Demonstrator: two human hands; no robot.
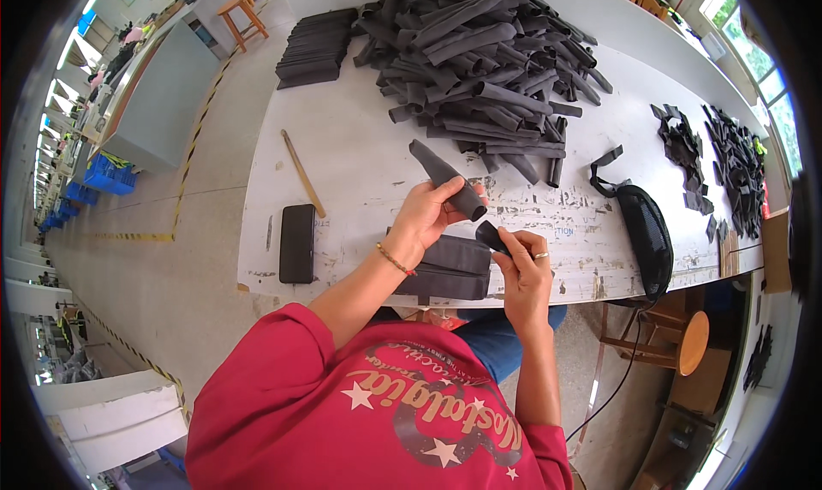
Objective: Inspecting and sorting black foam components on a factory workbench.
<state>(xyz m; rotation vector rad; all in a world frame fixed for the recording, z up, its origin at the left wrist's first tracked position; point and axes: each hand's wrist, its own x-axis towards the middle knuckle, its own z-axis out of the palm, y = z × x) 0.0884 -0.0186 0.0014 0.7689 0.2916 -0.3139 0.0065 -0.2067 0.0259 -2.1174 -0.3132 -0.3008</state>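
Observation:
My left hand [428, 212] is closed around a dark grey fabric tube [445, 178], which slants up to the left over the table. Just to its right, my right hand [524, 271] pinches a short black fabric piece [491, 235] between thumb and fingers. The two pieces are close together; a narrow gap seems to part them. Beneath my hands, near the table's front edge, lies a stack of flat dark fabric pieces [445, 271]. A large heap of similar dark grey tubes [488, 70] covers the far middle of the table.
A neat row of folded dark pieces [312, 49] sits at the far left. A wooden stick [302, 173] and a black phone [297, 243] lie on the left. To the right are a black mesh pouch [644, 237], dark strips [683, 152] and a wooden stool [692, 343].

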